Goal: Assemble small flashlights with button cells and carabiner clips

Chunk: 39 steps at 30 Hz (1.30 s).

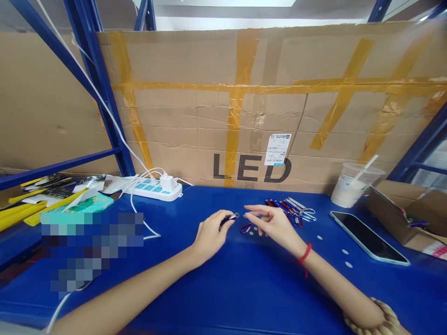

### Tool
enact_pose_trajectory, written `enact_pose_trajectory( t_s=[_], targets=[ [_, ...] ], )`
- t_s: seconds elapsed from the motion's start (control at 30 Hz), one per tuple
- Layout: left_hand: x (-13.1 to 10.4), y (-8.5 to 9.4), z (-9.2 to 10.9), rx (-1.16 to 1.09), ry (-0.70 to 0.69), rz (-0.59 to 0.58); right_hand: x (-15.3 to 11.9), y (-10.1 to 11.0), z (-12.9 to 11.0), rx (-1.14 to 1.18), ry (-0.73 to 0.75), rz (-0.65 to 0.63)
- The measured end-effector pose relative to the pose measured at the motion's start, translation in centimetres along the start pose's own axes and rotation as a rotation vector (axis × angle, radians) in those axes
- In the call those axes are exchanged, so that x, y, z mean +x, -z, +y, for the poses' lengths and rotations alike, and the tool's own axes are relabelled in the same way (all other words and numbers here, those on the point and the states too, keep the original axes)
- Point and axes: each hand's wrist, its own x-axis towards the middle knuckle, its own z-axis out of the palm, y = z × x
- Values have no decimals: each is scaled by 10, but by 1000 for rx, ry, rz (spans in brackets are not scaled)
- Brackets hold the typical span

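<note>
My left hand (211,236) is closed, pinching a small dark purple tube with a metal loop (228,218) at its end between thumb and fingers. Most of the tube is hidden by the fingers. Just right of it my right hand (274,225) hovers with thumb and forefinger apart, nothing visible between them. Below the gap between the hands, a purple carabiner (246,228) lies on the blue table (223,293). Behind my right hand is a pile of slim coloured tubes with carabiners (292,211), in red, blue, purple and silver.
Small pale discs (345,251) dot the table near a phone (369,238). An open cardboard box (407,214) and a plastic cup with straw (352,186) stand at right. A power strip (157,187) with white cables is back left, beside yellow-handled items (28,216). Taped cardboard (188,125) walls the back.
</note>
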Motion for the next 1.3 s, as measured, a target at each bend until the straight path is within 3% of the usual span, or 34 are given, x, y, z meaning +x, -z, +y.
enact_pose_trajectory(
  t_s=[0.07,0.17,0.33,0.63,0.93,1.1,1.3],
  targets=[
    [2,1,-1,-62,95,27,1,3,6,-235,117,43],
    [5,0,-6,-124,143,49,1,5,13,-509,220,-40],
    [5,-1,-9,-177,134,40,2,3,20,-632,223,-200],
    [4,1,-5,-268,146,30,6,0,30,-535,229,-208],
    [4,-2,-8,-283,135,-13,-1,-5,17,-547,356,-225],
    [4,-1,-8,-277,143,-33,0,-9,15,-475,232,-158],
    [4,0,-8,-321,152,-33,2,-13,10,-4,-22,-172]
  ],
)
